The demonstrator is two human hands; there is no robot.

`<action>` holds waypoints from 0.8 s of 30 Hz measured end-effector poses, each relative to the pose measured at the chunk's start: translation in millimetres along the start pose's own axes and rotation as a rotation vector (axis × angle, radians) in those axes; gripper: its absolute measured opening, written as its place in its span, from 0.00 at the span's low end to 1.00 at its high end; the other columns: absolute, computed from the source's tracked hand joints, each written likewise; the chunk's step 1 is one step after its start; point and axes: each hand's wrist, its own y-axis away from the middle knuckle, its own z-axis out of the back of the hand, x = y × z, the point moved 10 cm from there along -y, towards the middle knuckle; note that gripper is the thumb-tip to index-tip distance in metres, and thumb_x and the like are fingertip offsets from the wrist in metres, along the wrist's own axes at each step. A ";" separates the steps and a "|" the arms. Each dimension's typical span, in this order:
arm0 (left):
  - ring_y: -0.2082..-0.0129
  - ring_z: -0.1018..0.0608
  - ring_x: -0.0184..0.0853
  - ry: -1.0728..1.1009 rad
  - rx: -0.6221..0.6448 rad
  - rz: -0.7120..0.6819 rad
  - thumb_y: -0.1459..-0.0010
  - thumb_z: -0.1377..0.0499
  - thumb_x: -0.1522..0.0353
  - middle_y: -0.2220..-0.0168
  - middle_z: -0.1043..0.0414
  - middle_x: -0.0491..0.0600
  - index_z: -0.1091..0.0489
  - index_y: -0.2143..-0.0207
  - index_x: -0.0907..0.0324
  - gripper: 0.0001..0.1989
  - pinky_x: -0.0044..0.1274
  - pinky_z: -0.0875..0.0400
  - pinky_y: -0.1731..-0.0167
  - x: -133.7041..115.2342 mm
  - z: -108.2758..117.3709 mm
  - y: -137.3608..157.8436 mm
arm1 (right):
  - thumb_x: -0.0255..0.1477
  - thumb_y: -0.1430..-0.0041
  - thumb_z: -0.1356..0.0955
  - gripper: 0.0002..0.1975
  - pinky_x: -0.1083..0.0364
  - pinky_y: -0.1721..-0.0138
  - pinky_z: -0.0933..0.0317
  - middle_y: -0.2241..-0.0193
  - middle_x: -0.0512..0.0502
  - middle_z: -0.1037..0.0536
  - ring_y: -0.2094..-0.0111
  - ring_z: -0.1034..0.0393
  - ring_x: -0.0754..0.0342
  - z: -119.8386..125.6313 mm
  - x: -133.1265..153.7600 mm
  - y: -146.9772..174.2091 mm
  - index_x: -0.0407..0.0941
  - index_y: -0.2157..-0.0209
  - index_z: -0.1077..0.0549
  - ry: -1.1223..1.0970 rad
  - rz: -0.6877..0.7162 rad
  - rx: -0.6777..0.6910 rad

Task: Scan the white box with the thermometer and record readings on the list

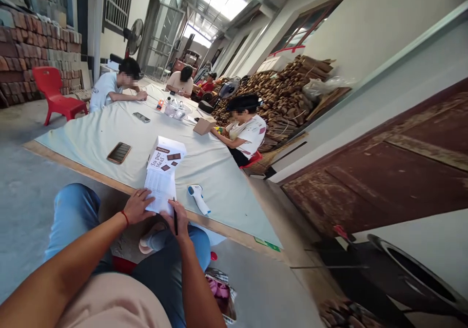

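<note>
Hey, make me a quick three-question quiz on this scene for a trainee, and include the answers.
1. Which hand holds the black pen?
2. True or false: the thermometer lies on top of the paper.
3. The large lettering on the white box reads: A) Green Tea, B) Super Meal, C) Rice Cake?

Key:
1. The right hand.
2. False; it lies on the cloth beside the paper.
3. B.

The white paper (161, 187), marked with small print too fine to read, lies at the near edge of the table (91, 133), its far end up against a white box (168, 156), the left hand (139, 206) resting on its side. The slim black pen (176, 223) sits in the right hand (182, 217), lengthwise along the fingers
</note>
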 end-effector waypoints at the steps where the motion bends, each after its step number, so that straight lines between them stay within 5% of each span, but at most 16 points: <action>1: 0.38 0.34 0.51 -0.005 -0.004 -0.006 0.40 0.41 0.52 0.40 0.33 0.61 0.29 0.44 0.60 0.28 0.43 0.42 0.37 -0.5 0.9 0.2 | 0.41 0.45 0.28 0.20 0.38 0.43 0.38 0.51 0.36 0.21 0.46 0.29 0.40 -2.3 2.5 1.5 0.44 0.54 0.24 0.036 0.029 0.007; 10: 0.37 0.35 0.51 -0.010 0.021 -0.025 0.38 0.42 0.53 0.39 0.35 0.61 0.29 0.43 0.59 0.27 0.44 0.42 0.38 1.1 3.2 -0.6 | 0.30 0.42 0.35 0.11 0.42 0.42 0.38 0.52 0.44 0.20 0.46 0.29 0.45 -1.5 2.7 -2.6 0.47 0.61 0.21 0.012 0.011 0.014; 24: 0.38 0.32 0.48 0.023 0.020 0.107 0.33 0.47 0.62 0.40 0.30 0.54 0.22 0.51 0.51 0.15 0.45 0.42 0.39 11.0 0.2 -10.0 | 0.32 0.40 0.37 0.12 0.42 0.42 0.39 0.54 0.43 0.18 0.48 0.28 0.46 -1.1 0.4 -8.4 0.47 0.67 0.21 0.016 -0.025 -0.041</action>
